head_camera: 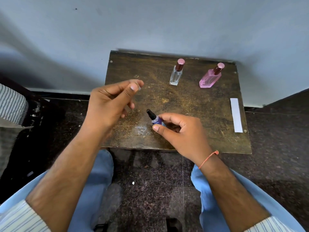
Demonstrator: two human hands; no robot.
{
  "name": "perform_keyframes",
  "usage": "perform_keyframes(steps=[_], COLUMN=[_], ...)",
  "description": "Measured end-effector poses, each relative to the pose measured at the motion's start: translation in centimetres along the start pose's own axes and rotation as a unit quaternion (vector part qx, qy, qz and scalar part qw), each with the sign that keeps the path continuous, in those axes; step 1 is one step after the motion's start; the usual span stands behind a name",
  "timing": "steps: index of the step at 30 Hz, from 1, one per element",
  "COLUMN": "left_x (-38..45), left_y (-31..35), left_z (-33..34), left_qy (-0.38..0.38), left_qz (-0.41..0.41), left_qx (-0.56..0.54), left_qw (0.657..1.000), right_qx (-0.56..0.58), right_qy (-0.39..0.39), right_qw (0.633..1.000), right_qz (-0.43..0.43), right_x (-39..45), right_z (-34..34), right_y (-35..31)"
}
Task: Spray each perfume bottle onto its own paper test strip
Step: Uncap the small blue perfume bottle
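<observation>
My right hand [180, 133] grips a small purple perfume bottle [156, 120] low over the front of the wooden table [192, 106]. The bottle is tilted, and its bare black sprayer [149, 113] points up and to the left. My left hand [110, 104] hovers to the left of the bottle. Its thumb and forefinger pinch what looks like a small clear cap [138, 88], which is blurred. A clear bottle [176, 74] and a pink bottle [211, 78], both with rose caps, stand at the back. One white paper strip [236, 115] lies along the right edge.
A shiny wet-looking patch [140, 129] marks the table just left of the purple bottle. The table stands against a grey wall. My knees in blue trousers sit below its front edge. A striped cloth [11, 106] hangs at the far left.
</observation>
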State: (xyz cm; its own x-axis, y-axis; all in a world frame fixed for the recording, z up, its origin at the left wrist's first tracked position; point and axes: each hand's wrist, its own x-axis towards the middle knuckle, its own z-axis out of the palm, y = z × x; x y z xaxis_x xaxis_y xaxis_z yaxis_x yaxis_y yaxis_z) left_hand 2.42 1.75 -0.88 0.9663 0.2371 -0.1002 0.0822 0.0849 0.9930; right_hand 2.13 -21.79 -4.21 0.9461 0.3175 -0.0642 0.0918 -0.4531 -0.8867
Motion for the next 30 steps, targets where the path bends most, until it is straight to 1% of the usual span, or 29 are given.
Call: perform_keyframes(steps=[3,5,6,9,13,17,23,30], left_x=[-0.2,-0.1,-0.1,-0.1,0.0,0.0,0.0,-0.2], left_y=[-0.5,-1.0,-1.1,-1.2,-1.7,-2.0,-1.9,-1.4], left_z=[0.0,-0.2,-0.4,-1.2,-1.4,-1.3,-1.0,-0.7], left_qy=[-0.009,-0.026,-0.03,-0.036,-0.046,-0.045,-0.048,-0.048], left_qz=[0.047,0.082,0.088,0.081,0.051,0.019,-0.004,-0.027], left_qx=[0.135,0.238,0.273,0.333,0.405,0.44,0.467,0.467], left_qw=[0.99,0.967,0.957,0.939,0.912,0.897,0.883,0.882], right_qx=[0.015,0.009,0.004,-0.018,-0.031,-0.043,-0.063,-0.059], right_qy=[0.009,0.021,0.025,0.035,0.044,0.048,0.022,0.013], right_qw=[1.0,0.999,0.999,0.999,0.998,0.998,0.998,0.998], right_qz=[-0.013,-0.03,-0.037,-0.036,-0.026,-0.024,0.013,0.023], right_x=[0.4,0.9,1.1,1.5,1.5,1.3,1.1,0.8], right_z=[-0.3,-0.6,-0.7,-1.5,-2.8,-3.4,-3.6,-4.0], right_y=[0.0,0.1,0.3,0.8,1.1,1.2,1.9,1.8])
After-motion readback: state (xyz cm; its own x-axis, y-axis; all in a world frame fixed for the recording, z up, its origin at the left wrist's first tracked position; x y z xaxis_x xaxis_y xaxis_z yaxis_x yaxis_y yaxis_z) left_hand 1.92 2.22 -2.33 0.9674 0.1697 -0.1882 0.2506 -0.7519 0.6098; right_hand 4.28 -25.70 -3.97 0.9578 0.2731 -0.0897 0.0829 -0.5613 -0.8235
